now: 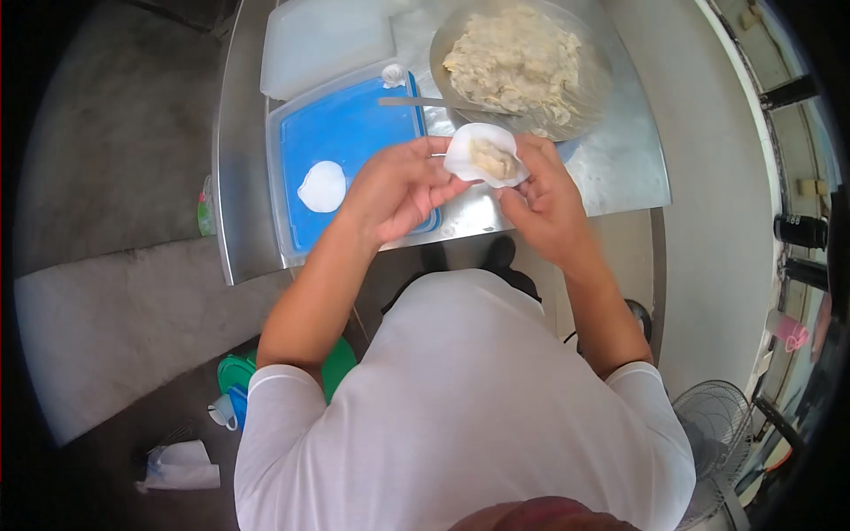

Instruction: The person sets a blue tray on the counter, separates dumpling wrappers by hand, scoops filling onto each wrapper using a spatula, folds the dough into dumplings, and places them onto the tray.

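Between my two hands is a round white dumpling wrapper (pixel 459 161), open, with a lump of pale filling (pixel 492 160) on it. My left hand (pixel 403 190) pinches the wrapper's left edge. On the opposite side, the fingers of my right hand (pixel 547 202) hold its right edge. Just beyond sits a large metal bowl (pixel 600 88) heaped with the same pale filling. A flat metal spatula (pixel 409 102) rests across the bowl's near rim. Left of my hands, round white wrappers (pixel 321 187) and a pleated dumpling (pixel 394 76) lie on a blue tray (pixel 345 124).
A translucent plastic container (pixel 326 44) stands behind the tray on the steel table (pixel 620 177). A wall (pixel 708 177) runs along the right. On the floor side are a fan (pixel 713 425), a green item (pixel 338 365) and a white cloth-like piece (pixel 181 465).
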### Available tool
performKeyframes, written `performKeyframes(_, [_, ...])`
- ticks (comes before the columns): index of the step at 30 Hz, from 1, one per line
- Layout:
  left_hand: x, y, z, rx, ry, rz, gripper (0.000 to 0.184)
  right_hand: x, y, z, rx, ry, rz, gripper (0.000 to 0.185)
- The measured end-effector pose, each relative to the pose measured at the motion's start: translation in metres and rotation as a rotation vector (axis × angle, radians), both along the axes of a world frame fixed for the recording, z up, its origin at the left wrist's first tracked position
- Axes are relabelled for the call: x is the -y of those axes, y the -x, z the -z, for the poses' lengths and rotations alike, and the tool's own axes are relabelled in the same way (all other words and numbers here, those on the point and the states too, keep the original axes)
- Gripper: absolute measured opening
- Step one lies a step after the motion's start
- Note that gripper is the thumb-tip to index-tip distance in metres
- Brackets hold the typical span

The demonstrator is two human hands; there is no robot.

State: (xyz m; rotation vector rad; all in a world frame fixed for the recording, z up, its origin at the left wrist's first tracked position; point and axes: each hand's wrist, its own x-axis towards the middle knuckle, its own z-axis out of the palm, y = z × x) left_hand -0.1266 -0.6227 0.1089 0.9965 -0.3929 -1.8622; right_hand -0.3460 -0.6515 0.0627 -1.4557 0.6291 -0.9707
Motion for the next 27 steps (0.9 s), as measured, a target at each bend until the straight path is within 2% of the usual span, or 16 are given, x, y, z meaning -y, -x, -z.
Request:
performKeyframes(2, [-0.019,-0.007,-0.005,0.037,0.203,0.035,0.050,-0.008,-0.003,-0.018,-0.040,0.019,-0.013,0.054])
performKeyframes(3, [-0.029,-0.007,-0.006,0.038,0.213,0.038,0.050,-0.014,-0.008,-0.028,-0.039,0.028,-0.010,0.054])
performKeyframes(5, [-0.048,0.000,-0.007,-0.078,0.308,-0.024,0.055,-0.030,-0.026,-0.049,0.197,-0.055,-0.025,0.049])
performKeyframes(8, [-0.066,-0.014,-0.011,-0.148,0.343,-0.082,0.059,-0.049,-0.051,-0.068,0.258,-0.187,-0.068,0.046])
performKeyframes(10, [-0.075,-0.028,-0.012,0.343,0.626,-0.099,0.057,-0.061,-0.068,-0.079,0.261,-0.179,-0.083,0.048])
performKeyframes(11, [-0.079,-0.036,-0.012,0.330,0.630,-0.109,0.057,-0.067,-0.076,-0.082,0.283,-0.183,-0.094,0.049])
performKeyframes(13, [-0.085,-0.055,-0.015,0.511,0.764,-0.179,0.053,-0.075,-0.095,-0.086,0.258,-0.156,-0.103,0.051])
performKeyframes(15, [-0.096,-0.063,-0.031,0.433,0.731,-0.233,0.051,-0.085,-0.113,-0.092,0.236,-0.131,-0.104,0.052])
performKeyframes(17, [-0.104,-0.075,-0.034,0.351,0.696,-0.287,0.048,-0.097,-0.132,-0.100,0.335,-0.205,-0.025,0.052])
performKeyframes(19, [-0.111,-0.091,-0.028,0.424,0.823,-0.391,0.043,-0.102,-0.142,-0.095,0.321,-0.173,-0.041,0.050])
performKeyframes(22, [-0.120,-0.115,-0.021,0.496,0.843,-0.386,0.041,-0.112,-0.160,-0.086,0.287,-0.108,-0.010,0.048])
performKeyframes(24, [-0.128,-0.124,-0.021,0.455,0.785,-0.377,0.041,-0.117,-0.170,-0.080,0.260,-0.072,0.036,0.047])
performKeyframes(26, [-0.133,-0.135,-0.018,0.418,0.725,-0.365,0.040,-0.118,-0.178,-0.075,0.078,0.227,0.085,0.033])
performKeyframes(27, [-0.134,-0.141,-0.014,0.516,0.807,-0.361,0.040,-0.120,-0.183,-0.076,0.073,0.225,0.086,0.033])
